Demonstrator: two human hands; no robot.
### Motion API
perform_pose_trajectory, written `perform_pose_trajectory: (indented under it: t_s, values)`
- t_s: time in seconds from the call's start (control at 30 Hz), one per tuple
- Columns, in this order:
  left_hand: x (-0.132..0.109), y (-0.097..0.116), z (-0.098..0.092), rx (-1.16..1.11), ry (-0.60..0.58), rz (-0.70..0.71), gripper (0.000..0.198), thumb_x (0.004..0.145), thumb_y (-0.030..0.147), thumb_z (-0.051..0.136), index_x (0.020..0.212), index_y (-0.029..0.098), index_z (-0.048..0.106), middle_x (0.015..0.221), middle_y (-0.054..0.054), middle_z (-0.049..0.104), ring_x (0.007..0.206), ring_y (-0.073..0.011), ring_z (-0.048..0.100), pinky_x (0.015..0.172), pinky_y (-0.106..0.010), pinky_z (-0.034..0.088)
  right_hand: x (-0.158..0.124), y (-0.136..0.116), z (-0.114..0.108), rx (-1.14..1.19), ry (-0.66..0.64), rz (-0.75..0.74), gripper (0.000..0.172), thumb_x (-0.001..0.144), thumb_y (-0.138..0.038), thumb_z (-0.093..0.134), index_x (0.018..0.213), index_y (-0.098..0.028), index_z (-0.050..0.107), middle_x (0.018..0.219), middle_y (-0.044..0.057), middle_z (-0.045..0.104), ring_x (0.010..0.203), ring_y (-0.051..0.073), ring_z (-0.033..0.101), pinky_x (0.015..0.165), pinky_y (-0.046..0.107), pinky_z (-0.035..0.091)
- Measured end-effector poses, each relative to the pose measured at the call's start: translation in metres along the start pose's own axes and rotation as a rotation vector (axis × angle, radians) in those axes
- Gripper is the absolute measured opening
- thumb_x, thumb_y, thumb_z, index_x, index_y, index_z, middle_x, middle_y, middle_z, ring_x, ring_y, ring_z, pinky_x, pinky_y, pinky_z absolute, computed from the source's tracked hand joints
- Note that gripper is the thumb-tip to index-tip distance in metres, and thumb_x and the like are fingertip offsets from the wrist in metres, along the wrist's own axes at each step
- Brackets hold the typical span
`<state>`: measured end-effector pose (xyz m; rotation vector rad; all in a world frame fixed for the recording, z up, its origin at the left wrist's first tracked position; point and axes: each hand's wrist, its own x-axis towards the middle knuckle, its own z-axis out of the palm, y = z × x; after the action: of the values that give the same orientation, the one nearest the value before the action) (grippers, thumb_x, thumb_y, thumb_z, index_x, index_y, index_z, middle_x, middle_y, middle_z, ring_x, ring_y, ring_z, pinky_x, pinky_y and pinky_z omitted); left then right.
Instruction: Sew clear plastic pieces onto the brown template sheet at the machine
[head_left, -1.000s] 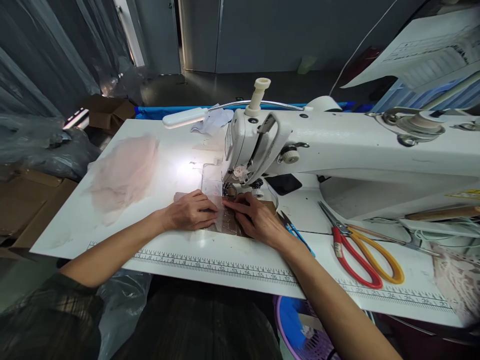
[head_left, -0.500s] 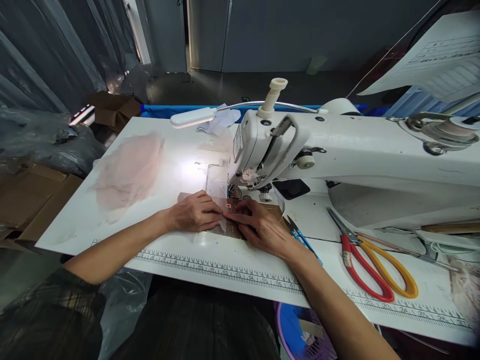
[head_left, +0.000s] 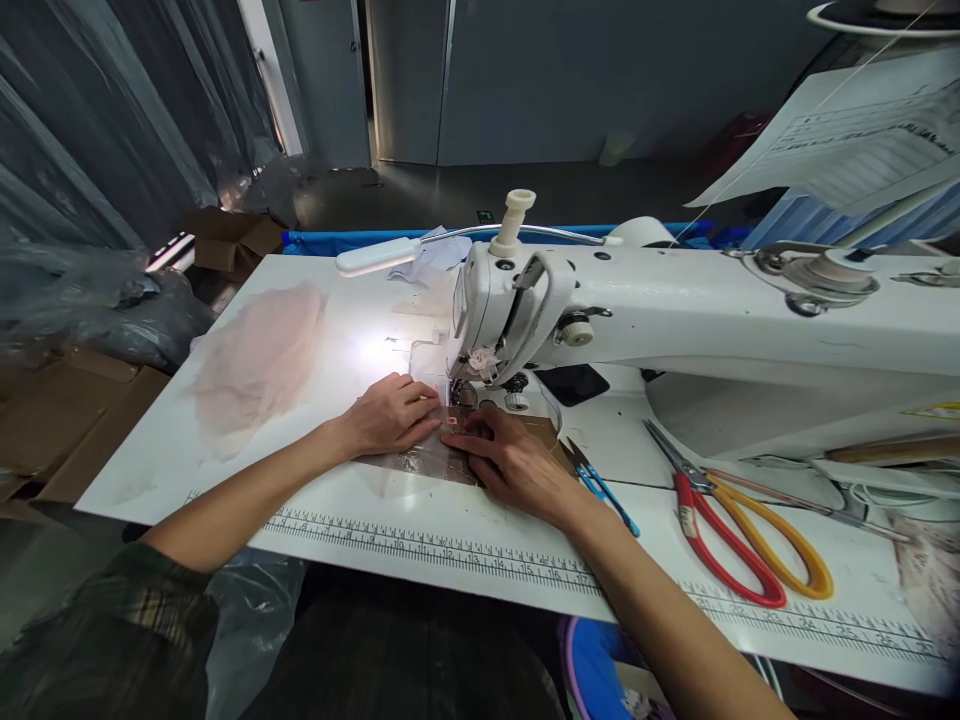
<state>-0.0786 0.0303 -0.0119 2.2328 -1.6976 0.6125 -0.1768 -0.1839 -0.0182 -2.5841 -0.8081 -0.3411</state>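
fabric piece [head_left: 427, 460] is lying flat under both hands, just before the sewing machine's [head_left: 675, 310] needle. left hand [head_left: 390, 415] is pressing it down, fingers curled; right hand [head_left: 510, 455] is pressing fingertips [head_left: 454, 432] flat, gripping nothing.

Your sewing machine [head_left: 675, 300]: white, with a cream spool pin [head_left: 510, 215]. Your table [head_left: 360, 520]: white, edged by a black printed ruler scale [head_left: 450, 550]. Sheer fabric [head_left: 255, 360] at your far left: pale pink. The piece [head_left: 435, 455] under your left hand [head_left: 390, 415] and right hand [head_left: 510, 460]: brownish, glossy (any print is too fine to tell). Scissors [head_left: 742, 545]: one handle red, the other orange-yellow. Thread snips [head_left: 600, 485]: blue handles. Lamp [head_left: 375, 257]: white. Your sleeve [head_left: 112, 640]: dark plaid. Basket [head_left: 600, 670] below the table: purple rim, blue inside.
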Motion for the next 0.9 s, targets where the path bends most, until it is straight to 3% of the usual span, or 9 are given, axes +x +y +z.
perform_pose_trajectory:
  t_s: [0.3, 0.6, 0.77, 0.9]
  values:
    - [-0.0005, 0.0004, -0.0007, 0.029, -0.127, -0.012, 0.033, 0.098, 0.031, 0.038, 0.113, 0.011, 0.06, 0.119, -0.014, 0.062, 0.083, -0.0201, 0.057, 0.073, -0.037, 0.048, 0.0005, -0.0017, -0.0015, -0.017, 0.001, 0.008, 0.035, 0.087, -0.011, 0.05, 0.112, -0.024, 0.07, 0.105, 0.012, 0.06, 0.097, 0.025, 0.06, 0.084, 0.043, 0.055]
    - [-0.0007, 0.0009, -0.0012, 0.007, -0.162, -0.012, 0.035, 0.098, 0.03, 0.038, 0.113, 0.009, 0.06, 0.117, -0.013, 0.063, 0.084, -0.0207, 0.055, 0.074, -0.038, 0.045, -0.0005, 0.0007, 0.0033, -0.022, 0.021, 0.005, 0.033, 0.089, -0.012, 0.049, 0.111, -0.023, 0.07, 0.104, 0.012, 0.06, 0.097, 0.024, 0.06, 0.084, 0.043, 0.055]
    - [0.0015, 0.0024, -0.0045, -0.008, -0.207, -0.1, 0.038, 0.098, 0.037, 0.038, 0.115, 0.013, 0.062, 0.121, -0.01, 0.063, 0.084, -0.0204, 0.054, 0.075, -0.037, 0.042, 0.0001, 0.0011, 0.004, -0.033, 0.033, -0.012, 0.032, 0.09, -0.014, 0.048, 0.111, -0.024, 0.07, 0.104, 0.013, 0.061, 0.096, 0.025, 0.06, 0.082, 0.043, 0.055]
    - [0.0067, -0.0014, -0.0058, 0.061, -0.278, -0.049, 0.04, 0.096, 0.039, 0.04, 0.118, 0.014, 0.062, 0.126, -0.011, 0.062, 0.086, -0.0233, 0.053, 0.075, -0.038, 0.039, 0.0015, 0.0024, 0.0056, -0.066, 0.034, -0.004, 0.033, 0.091, -0.014, 0.047, 0.113, -0.023, 0.069, 0.101, 0.012, 0.062, 0.09, 0.023, 0.061, 0.079, 0.041, 0.056]
